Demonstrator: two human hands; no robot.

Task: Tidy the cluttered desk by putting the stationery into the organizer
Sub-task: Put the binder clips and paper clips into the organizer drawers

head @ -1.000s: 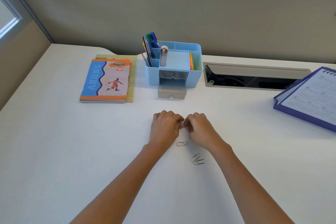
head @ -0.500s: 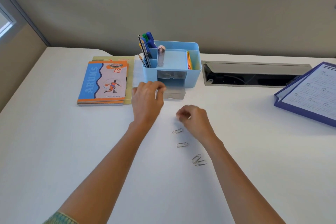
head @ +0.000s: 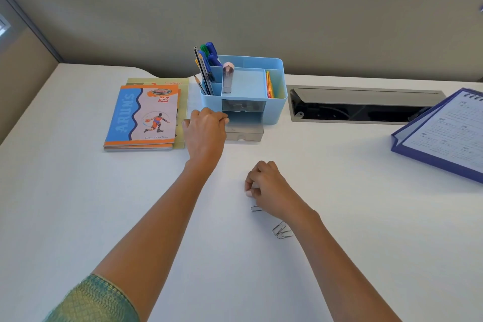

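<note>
White laminate desk (head: 78, 217) carries everything. The pale-blue organizer (head: 274, 102), upper centre of the frame, already holds pens and sticky notes, so I judge the task nearly done. The left hand (head: 206, 133), fingers curled, sits at the organizer's lower left, its fingertips over the left end of the grey drawer (head: 245, 133). The drawer is pulled out, presumably to receive small items; I cannot tell whether this hand carries anything. The right hand (head: 266, 185), centre of the frame, has its fingers bunched down on the desk as if pinching; what they hold is hidden from me. A single clip (head: 256, 208) lies just below that hand, and a pair of clips (head: 282, 231) lies beside the wrist, well apart from the drawer.
</note>
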